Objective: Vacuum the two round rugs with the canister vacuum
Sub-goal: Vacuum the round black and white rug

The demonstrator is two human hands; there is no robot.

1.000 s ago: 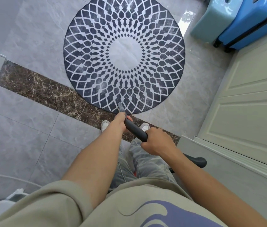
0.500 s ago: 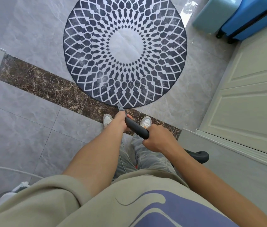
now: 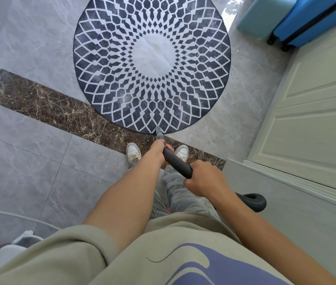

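A round rug [image 3: 152, 62] with a dark blue and white diamond pattern and a white centre lies on the grey tile floor ahead of my feet. Both hands grip the dark vacuum wand [image 3: 176, 161]. My left hand [image 3: 159, 150] holds it low, near the grey nozzle [image 3: 159, 133], whose tip touches the rug's near edge. My right hand [image 3: 205, 178] holds it higher up. The black hose [image 3: 252, 200] loops out behind my right wrist. Only one rug is in view.
A dark brown marble strip [image 3: 45, 108] crosses the floor under the rug's near edge. White panelled doors [image 3: 315, 112] stand to the right. A blue suitcase [image 3: 311, 17] and a pale teal case [image 3: 264, 15] stand at the top right. A white object [image 3: 8, 249] sits at the bottom left.
The view has shifted slightly, so the rug appears a little higher and further. The nozzle tip stays at the rug's near edge and both hands keep their grip.
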